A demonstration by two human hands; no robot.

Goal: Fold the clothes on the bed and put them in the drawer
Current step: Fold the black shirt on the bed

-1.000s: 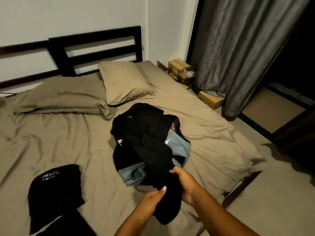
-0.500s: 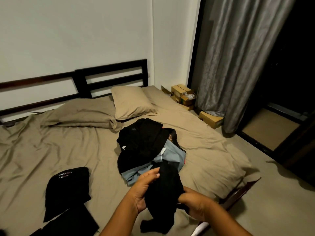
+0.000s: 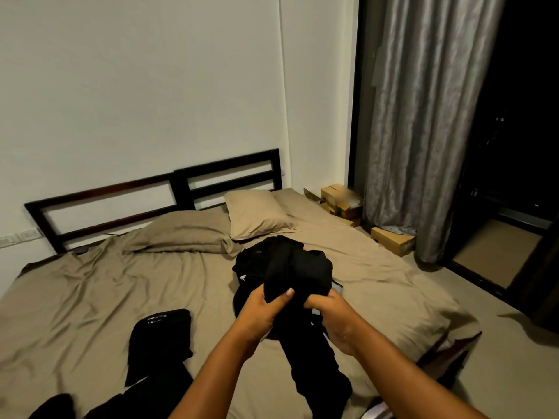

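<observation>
Your left hand [image 3: 266, 309] was curled round the bunched top of a black garment [image 3: 314, 373], thumb pressed across the cloth and fingers wrapped behind it. Your right hand [image 3: 332, 316] sat just beside it, nearly touching, fingers closed tight into a fist on the same fabric. Both hands held the piece up off the bed; its upper part rose in a crumpled mound above your knuckles, and the rest hung down between your forearms towards you in a long dark strip.

Directly beyond your hands, partly hidden by the raised cloth, lay the pile of unfolded clothes [image 3: 251, 267]: mostly black, one piece with a small white mark on the side nearer your left hand, and a sliver of light blue showing past your right hand.

Off to the left of your left hand, well apart from it, a folded black garment [image 3: 160, 337] with a small print on top lay on the tan sheet [image 3: 106, 297]. Nearer to you on that side, more dark cloth [image 3: 142, 400] lay at the frame's lower edge; its shape could not be made out.

Further beyond the pile were two tan pillows [image 3: 257, 213] against a dark slatted headboard [image 3: 227, 173]. Out past your right hand, beyond the bed's edge, cardboard boxes [image 3: 391, 244] sat on the floor at the foot of a grey curtain [image 3: 423, 116].
</observation>
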